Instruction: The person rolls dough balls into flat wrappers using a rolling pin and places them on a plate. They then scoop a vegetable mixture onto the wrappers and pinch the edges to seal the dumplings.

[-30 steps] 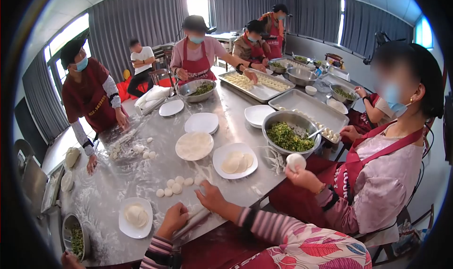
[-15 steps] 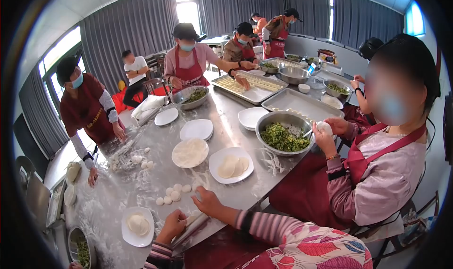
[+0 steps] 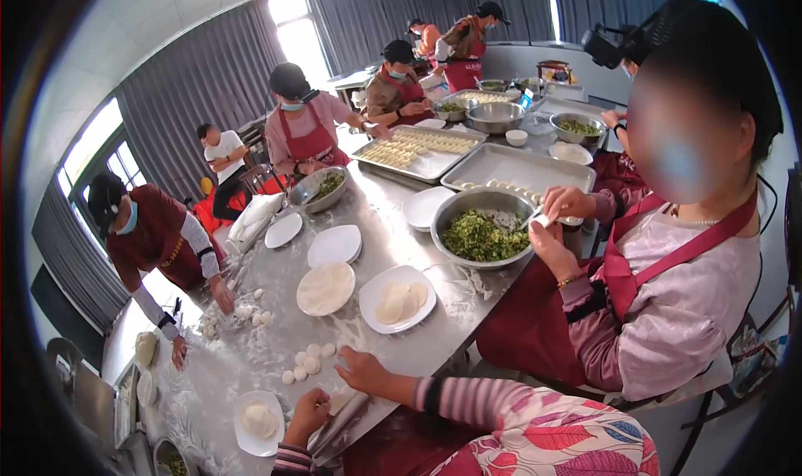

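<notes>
My left hand is curled at the table's near edge, pinching a small flat dough piece. My right hand lies palm down with its fingers stretched out, over the far end of a wooden rolling pin that lies slanted on the floured steel table. Several small dough balls sit just beyond my hands. A white plate holding a dough lump lies left of my left hand.
A plate of rolled wrappers and a floured plate lie beyond the balls. A steel bowl of green filling stands at the right, where a seated person in a red apron scoops from it. Trays of dumplings and several other workers are further along.
The view has swung left and down. The person on my right has brought both hands from holding a dumpling to the filling bowl. My hands stay at the rolling pin.
</notes>
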A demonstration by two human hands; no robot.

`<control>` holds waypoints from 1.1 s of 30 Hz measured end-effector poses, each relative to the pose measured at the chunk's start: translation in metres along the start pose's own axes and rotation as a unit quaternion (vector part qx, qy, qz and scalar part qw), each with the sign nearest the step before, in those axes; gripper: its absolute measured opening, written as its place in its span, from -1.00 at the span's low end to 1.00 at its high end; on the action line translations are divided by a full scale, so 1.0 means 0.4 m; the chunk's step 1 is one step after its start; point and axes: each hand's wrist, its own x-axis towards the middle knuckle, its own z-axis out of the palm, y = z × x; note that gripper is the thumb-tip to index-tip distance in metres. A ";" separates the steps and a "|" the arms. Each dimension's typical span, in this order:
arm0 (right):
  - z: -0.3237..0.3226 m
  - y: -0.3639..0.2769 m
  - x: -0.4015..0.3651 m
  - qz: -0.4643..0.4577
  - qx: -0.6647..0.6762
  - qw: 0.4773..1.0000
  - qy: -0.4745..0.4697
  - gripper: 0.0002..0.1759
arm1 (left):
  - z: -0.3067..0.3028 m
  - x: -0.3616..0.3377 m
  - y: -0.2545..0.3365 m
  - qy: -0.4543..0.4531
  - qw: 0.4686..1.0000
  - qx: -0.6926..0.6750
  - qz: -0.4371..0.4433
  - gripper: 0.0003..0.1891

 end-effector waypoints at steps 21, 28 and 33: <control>0.070 0.045 0.068 -0.003 0.003 1.000 -0.008 -0.68 | 0.023 0.028 0.016 0.044 0.994 0.089 0.032 -0.84; -0.045 -0.029 -0.062 0.036 0.010 0.999 -0.002 -0.68 | 0.005 0.001 0.014 0.010 0.999 0.036 -0.011 -0.84; 0.008 0.007 0.007 0.003 0.005 1.000 0.004 -0.69 | 0.008 -0.009 0.040 -0.008 0.999 0.051 0.011 -0.86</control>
